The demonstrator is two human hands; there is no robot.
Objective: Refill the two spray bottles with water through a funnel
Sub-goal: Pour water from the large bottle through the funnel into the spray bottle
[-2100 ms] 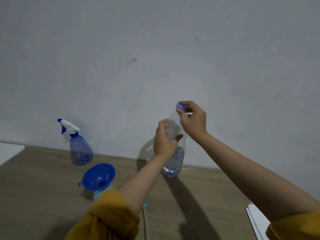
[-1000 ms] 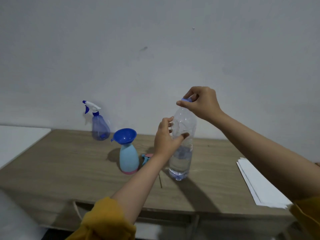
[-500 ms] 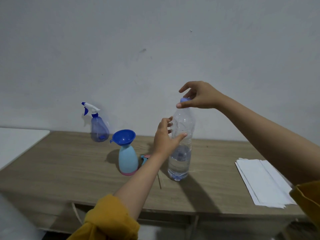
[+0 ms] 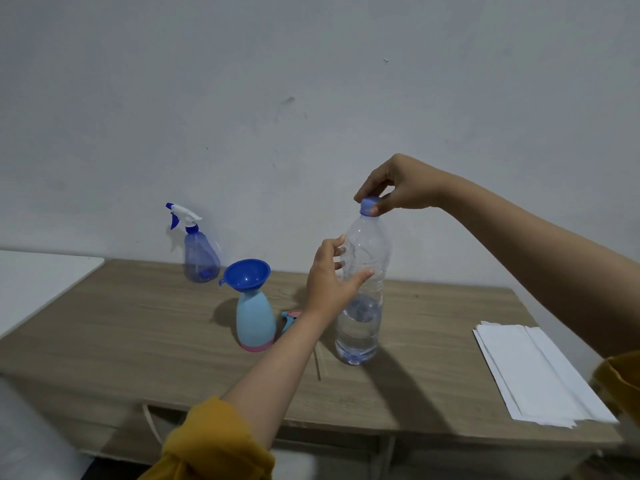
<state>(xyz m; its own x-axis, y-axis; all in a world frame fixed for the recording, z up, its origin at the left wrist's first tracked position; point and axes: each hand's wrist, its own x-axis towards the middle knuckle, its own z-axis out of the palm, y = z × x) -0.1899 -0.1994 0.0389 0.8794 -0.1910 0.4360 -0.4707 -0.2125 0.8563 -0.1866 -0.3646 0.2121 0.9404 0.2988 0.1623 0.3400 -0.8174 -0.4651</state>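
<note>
A clear water bottle [image 4: 363, 317], roughly a third full, stands upright on the wooden table [image 4: 138, 334]. My left hand [image 4: 329, 278] grips its middle. My right hand [image 4: 398, 188] pinches the blue cap [image 4: 369, 205] on its neck. To the left stands a light blue spray bottle [image 4: 255, 322] with a pink base, a blue funnel [image 4: 246, 274] seated in its neck. Its sprayer head [image 4: 290, 317] lies on the table behind my left forearm. A translucent blue spray bottle [image 4: 200, 255] with a white and blue trigger head stands near the wall.
A stack of white paper [image 4: 533, 372] lies at the table's right end, near the front edge. A white surface [image 4: 34, 275] adjoins the table on the left. A plain grey wall rises right behind the table.
The view has pulled back and lowered, showing more of the table. My right hand's fingers have closed down onto the cap again. My left hand keeps its hold on the bottle.
</note>
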